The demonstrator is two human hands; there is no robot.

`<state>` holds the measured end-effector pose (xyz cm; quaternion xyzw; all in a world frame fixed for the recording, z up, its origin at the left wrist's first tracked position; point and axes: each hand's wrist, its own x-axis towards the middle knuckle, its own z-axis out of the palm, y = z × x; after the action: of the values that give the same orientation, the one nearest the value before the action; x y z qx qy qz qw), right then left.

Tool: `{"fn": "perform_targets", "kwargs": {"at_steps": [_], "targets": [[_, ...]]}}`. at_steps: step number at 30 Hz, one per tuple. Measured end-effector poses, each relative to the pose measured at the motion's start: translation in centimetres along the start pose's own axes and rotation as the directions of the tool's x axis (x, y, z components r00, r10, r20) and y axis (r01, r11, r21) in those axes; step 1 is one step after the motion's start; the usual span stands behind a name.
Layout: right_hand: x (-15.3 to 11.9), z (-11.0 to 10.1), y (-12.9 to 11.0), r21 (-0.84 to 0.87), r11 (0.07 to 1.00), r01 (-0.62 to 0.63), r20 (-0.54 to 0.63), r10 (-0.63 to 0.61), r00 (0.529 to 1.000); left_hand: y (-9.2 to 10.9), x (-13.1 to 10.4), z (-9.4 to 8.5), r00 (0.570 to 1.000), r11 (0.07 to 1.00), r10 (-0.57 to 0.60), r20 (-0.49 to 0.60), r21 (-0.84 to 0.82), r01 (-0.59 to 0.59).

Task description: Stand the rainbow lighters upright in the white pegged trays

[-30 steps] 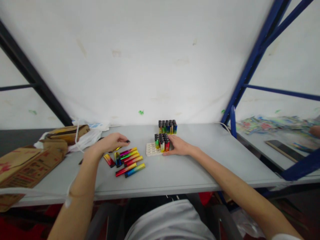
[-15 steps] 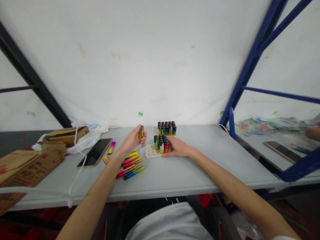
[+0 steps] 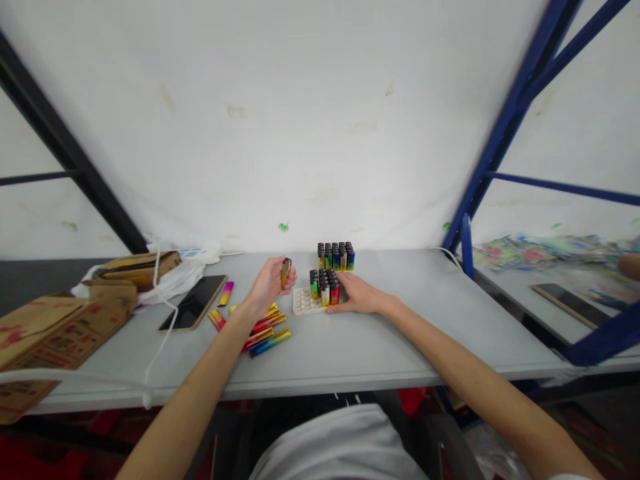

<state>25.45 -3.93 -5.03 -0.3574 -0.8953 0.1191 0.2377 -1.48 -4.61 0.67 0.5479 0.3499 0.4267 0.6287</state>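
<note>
My left hand (image 3: 274, 285) is closed around a gold-coloured lighter (image 3: 285, 273) with a black top, held upright above the table. Left of the white holder with round holes (image 3: 303, 301), the hand is in the air, apart from it. Several lighters (image 3: 325, 290) with black tops stand in the holder's right part; round holes show in its left part. My right hand (image 3: 357, 293) wraps the holder's right end, thumb at the front and fingers behind. Shiny red, gold and blue tubes (image 3: 270, 341) lie below my left hand, partly hidden by the forearm.
Behind the holder stands a block of lighters (image 3: 336, 257). A phone (image 3: 194, 303) and a pink-yellow tube (image 3: 226, 293) lie at left, near cardboard boxes (image 3: 65, 327) and a white cable (image 3: 159, 347). A blue frame post (image 3: 467, 247) rises at right; beyond it shows another person's hand.
My left hand has lowered slightly with the lighter, which now leans a little. My right hand stays at the holder. The view has shifted slightly.
</note>
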Motion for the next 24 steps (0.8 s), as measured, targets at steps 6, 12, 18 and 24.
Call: {"fn": "perform_targets", "kwargs": {"at_steps": [6,12,18,24], "targets": [[0.0,0.0,0.1,0.002,1.0,-0.001,-0.004,0.001,1.0,-0.8,0.6,0.1,0.999,0.999,-0.033,0.001,-0.031,0.033],[0.0,0.1,0.2,0.019,1.0,-0.003,-0.002,0.004,1.0,-0.6,0.4,0.5,0.995,0.995,-0.095,-0.026,-0.008,0.095],[0.0,0.2,0.3,0.008,1.0,-0.001,0.003,0.001,1.0,-0.6,0.3,0.7,0.996,0.997,-0.072,-0.052,0.015,0.072],[0.1,0.4,0.6,0.001,1.0,0.022,-0.023,-0.022,0.999,-0.8,-0.2,1.2,0.998,0.997,-0.061,0.02,0.058,0.06]]}}
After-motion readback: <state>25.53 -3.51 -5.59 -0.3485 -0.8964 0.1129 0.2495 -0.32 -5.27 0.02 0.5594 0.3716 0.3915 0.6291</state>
